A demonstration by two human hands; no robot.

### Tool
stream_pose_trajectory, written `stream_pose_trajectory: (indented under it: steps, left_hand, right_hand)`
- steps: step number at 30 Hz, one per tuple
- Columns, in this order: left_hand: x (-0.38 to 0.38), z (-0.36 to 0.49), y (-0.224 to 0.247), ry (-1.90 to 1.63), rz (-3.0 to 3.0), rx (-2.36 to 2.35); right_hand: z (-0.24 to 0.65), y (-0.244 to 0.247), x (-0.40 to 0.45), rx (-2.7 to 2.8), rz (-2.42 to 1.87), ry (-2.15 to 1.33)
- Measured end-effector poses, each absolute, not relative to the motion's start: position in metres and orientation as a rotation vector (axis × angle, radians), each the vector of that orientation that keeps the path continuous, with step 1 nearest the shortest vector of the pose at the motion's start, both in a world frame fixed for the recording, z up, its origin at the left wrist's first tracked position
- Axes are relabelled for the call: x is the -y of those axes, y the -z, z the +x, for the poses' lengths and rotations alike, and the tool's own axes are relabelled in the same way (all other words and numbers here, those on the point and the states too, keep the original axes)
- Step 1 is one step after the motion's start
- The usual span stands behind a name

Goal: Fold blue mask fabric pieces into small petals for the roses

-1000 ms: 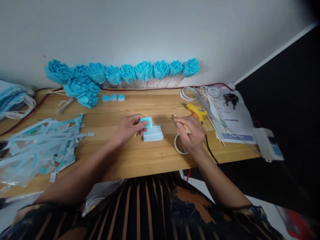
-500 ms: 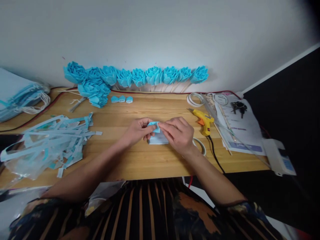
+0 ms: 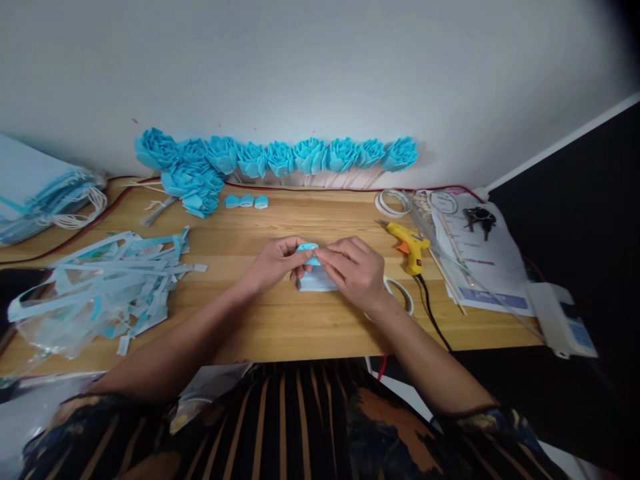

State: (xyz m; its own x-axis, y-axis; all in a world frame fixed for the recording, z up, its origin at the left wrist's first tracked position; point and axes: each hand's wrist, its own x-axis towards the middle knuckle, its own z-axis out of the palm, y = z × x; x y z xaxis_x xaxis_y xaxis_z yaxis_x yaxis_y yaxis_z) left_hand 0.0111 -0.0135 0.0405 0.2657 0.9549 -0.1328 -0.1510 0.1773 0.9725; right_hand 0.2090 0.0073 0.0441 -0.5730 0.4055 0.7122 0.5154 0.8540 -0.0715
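A small light-blue folded piece of fabric (image 3: pixel 309 247) is pinched between my two hands over the middle of the table. My left hand (image 3: pixel 285 257) grips its left side, thumb on top. On its right edge, my right hand (image 3: pixel 354 267) closes thumb and fingertips, which partly cover it. Just below lies a pale blue stack of cut pieces (image 3: pixel 317 281), partly hidden by my right hand. Several folded blue petals (image 3: pixel 246 201) rest in a short row farther back. Blue fabric flowers (image 3: pixel 310 155) on sticks lean along the wall.
Fabric scraps (image 3: pixel 135 280) are heaped at the left, with a stack of blue masks (image 3: pixel 45 193) behind. To the right lie a yellow glue gun (image 3: pixel 411 247), tape rolls (image 3: pixel 393 203), keys (image 3: pixel 480 219), printed paper (image 3: pixel 493 273) and a white power adapter (image 3: pixel 563 323).
The top edge of the blue piece in my hands has gone from flat and squarish to rounded, its corner folded in. Both hands stay nearly in place; the view has shifted slightly.
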Motion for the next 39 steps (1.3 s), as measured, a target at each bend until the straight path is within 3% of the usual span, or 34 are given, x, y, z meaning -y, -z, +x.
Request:
stream_pose_trajectory:
  steps: [11,21,39]
  left_hand:
    - [0.006,0.008,-0.030,-1.009,0.977,-0.939]
    - [0.008,0.008,-0.037,-0.922,1.300,-1.149]
    - [0.006,0.010,-0.032,-1.046,1.251,-1.130]
  right_hand:
    - [0.213,-0.059,0.000,2.509,-0.757,0.138]
    - [0.214,-0.065,-0.019,2.200,-0.944,-0.821]
    - [0.199,-0.044,-0.017,1.864,-0.905,-1.206]
